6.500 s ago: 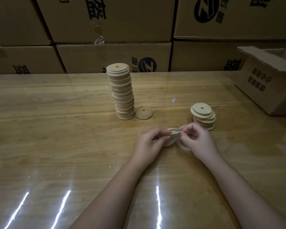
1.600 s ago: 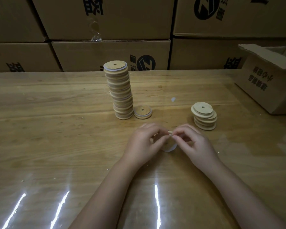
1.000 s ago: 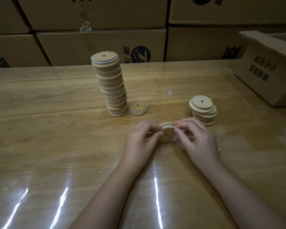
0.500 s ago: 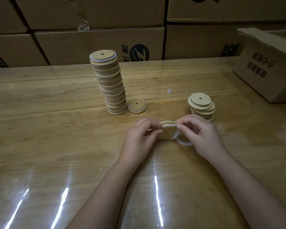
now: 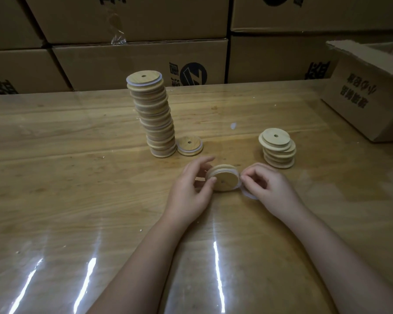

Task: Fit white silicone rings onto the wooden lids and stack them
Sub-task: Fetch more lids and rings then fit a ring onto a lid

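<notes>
A person is sitting at a glossy wooden tabletop (image 5: 77,200). The left hand (image 5: 192,191) is gripping a wooden lid (image 5: 224,181) tilted on edge just above the tabletop centre. The right hand (image 5: 268,186) is pinching a white ring (image 5: 247,194) against the lid's right rim. At 11 o'clock from the hands, a tall leaning stack (image 5: 153,116) of ringed lids is standing, one single lid (image 5: 189,145) beside it. At 2 o'clock, a short stack (image 5: 278,147) is sitting. Cardboard boxes (image 5: 134,62) are lining the back.

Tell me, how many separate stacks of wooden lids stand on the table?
2. The tall stack stands centre-left; the short stack stands right. One single lid lies beside the tall one, another lid is in the hands.
</notes>
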### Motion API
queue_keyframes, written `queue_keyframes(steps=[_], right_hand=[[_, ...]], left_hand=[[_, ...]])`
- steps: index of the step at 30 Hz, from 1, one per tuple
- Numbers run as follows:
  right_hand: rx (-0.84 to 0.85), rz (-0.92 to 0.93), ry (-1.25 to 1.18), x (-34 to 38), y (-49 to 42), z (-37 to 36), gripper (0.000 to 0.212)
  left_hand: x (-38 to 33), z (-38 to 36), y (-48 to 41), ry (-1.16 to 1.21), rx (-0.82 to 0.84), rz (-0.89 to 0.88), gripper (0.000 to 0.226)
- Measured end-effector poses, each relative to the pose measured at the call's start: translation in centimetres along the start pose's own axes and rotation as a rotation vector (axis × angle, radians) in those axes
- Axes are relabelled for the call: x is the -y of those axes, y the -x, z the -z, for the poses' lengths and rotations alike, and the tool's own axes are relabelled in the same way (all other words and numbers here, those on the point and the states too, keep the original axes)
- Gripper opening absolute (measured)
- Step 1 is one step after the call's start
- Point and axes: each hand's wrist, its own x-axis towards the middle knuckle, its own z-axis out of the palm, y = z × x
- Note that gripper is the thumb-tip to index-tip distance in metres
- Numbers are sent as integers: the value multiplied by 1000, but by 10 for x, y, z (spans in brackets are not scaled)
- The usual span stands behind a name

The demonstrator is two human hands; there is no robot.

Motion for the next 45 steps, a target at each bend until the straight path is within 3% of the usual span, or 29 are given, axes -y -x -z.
queue_keyframes(steps=[5, 16, 27, 34, 45], right_hand=[[6, 37, -92, 7, 1, -5, 11], [-86, 181, 63, 15, 2, -3, 5], [3, 66, 57, 9, 2, -3, 9], [-174, 185, 37, 17, 3, -2, 3], [-155, 234, 49, 22, 4, 0, 5]], left_hand=[[-3, -2, -2, -155, 26, -116, 30], [2, -2, -2, -107, 23, -103, 26], [0, 0, -3, -37, -8, -109, 27], [1, -3, -1, 19, -7, -6, 19], [-2, -3, 0, 44, -20, 25, 7]])
